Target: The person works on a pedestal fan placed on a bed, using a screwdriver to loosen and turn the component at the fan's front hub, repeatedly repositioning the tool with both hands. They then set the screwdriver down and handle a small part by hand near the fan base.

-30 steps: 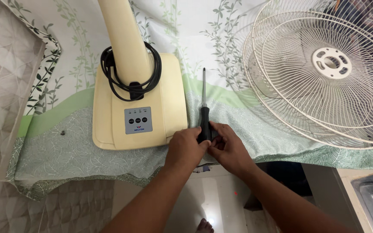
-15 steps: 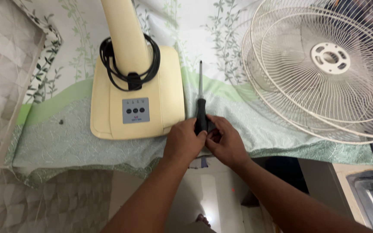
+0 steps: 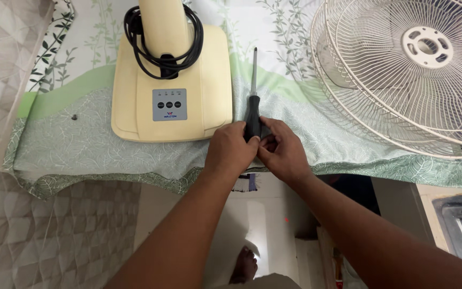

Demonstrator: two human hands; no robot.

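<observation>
A screwdriver (image 3: 253, 109) with a black handle and a thin metal shaft lies on the leaf-patterned green cloth (image 3: 86, 155), its tip pointing away from me. My left hand (image 3: 231, 151) and my right hand (image 3: 284, 152) meet at the near end of its handle, fingers curled around it. The handle's end is hidden under my fingers. Just left of the screwdriver stands the cream fan base (image 3: 169, 96) with a grey button panel and a black cord (image 3: 162, 53) wound round its column.
White wire fan guards (image 3: 413, 80) lie at the right on the cloth. A small dark screw (image 3: 74, 116) rests on the cloth at the left. The table's front edge runs just under my hands, with floor below. A patterned quilt (image 3: 6, 64) lies left.
Both hands stay joined at the screwdriver's handle. The view has shifted slightly, so the fan base and guards sit a little differently in frame.
</observation>
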